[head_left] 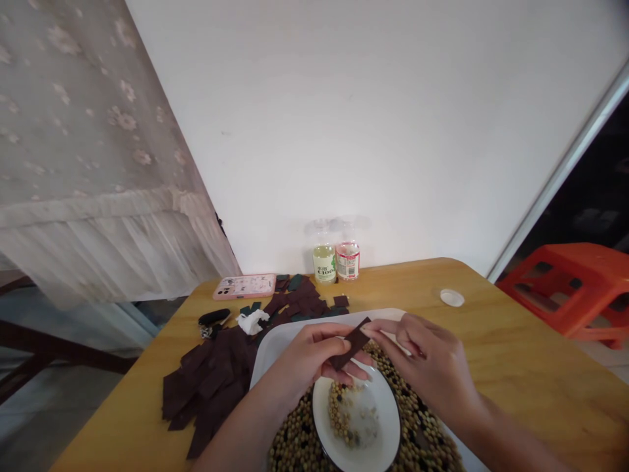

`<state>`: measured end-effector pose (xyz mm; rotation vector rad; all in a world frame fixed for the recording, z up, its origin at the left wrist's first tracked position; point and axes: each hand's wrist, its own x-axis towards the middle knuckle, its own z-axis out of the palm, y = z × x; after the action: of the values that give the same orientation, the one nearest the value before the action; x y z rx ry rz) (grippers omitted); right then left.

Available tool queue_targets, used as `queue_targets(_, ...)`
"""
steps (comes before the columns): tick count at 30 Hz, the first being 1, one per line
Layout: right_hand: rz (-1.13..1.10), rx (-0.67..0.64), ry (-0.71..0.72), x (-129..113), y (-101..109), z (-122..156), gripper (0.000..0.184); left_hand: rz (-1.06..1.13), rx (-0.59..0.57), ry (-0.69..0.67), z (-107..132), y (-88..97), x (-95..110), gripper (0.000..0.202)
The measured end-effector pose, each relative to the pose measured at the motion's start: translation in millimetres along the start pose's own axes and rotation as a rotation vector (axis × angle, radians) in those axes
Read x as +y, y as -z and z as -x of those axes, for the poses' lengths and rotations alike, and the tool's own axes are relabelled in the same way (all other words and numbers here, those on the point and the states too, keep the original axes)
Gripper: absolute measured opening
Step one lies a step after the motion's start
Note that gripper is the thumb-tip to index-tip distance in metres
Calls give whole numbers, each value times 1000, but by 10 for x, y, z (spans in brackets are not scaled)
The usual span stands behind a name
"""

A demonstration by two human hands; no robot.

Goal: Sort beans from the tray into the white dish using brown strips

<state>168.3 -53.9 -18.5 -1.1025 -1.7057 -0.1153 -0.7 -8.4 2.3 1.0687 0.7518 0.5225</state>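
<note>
Dark brown and flat, a rectangular strip (348,349) is clamped in my left hand (317,346), thumb on top; my right hand (430,347) pinches its upper end, near a round, white, dark-rimmed bowl (387,419) of small tan beads (337,412).

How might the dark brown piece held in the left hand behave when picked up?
The dark brown piece is probably light: it looks small and thin. It may be fairly stiff, since it appears almost straight in the left hand. Its flat shape suggests it would hardly roll.

Room right of lid (452,297) — brown pieces (216,373) flank tray (265,351).
</note>
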Motion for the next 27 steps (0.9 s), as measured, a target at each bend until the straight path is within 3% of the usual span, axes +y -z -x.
queue_targets(6, -1, -45, 37, 13, -14, 18, 39, 9, 0, -14, 2, -8, -10, 28)
queue_targets(13, -18, 42, -63, -12, 11, -20, 40, -10, 21, -2, 2, -7, -4, 30)
queue_targets(24, -105, -68, 25, -14, -38, 17, 42, 3, -35, 10, 3, -15, -7, 26)
queue_targets(27, -108, -66, -15, -9, -33, 12, 41, 10, -31, 25, 5, -19, 1, 27)
